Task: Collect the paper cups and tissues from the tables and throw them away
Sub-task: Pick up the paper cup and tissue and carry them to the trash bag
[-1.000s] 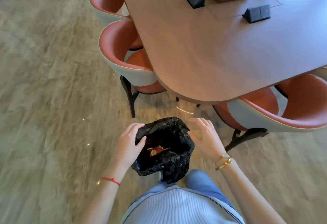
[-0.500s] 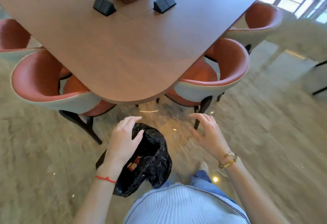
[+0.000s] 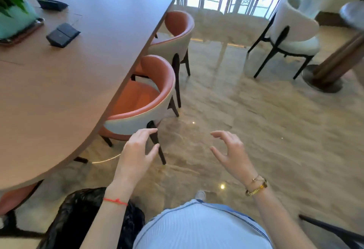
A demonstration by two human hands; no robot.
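A black rubbish bag (image 3: 78, 219) sits low at the bottom left, partly hidden under my left forearm; its contents do not show. My left hand (image 3: 136, 150) hovers above the floor in front of me, fingers loosely spread and holding nothing. My right hand (image 3: 230, 152) floats beside it with relaxed, slightly bent fingers, also empty. No paper cup or tissue shows on the long brown table (image 3: 69, 83) at the left.
On the table stand a potted plant in a teal pot (image 3: 13, 18) and black socket boxes (image 3: 62, 35). Orange chairs (image 3: 141, 101) are tucked along its right edge. A white chair (image 3: 293, 32) and a round table's pedestal (image 3: 331, 65) stand at the far right on glossy marble floor.
The view has swung right. My left hand has let go of the black bag, which now sits low at the left. Both hands hang free over the floor.
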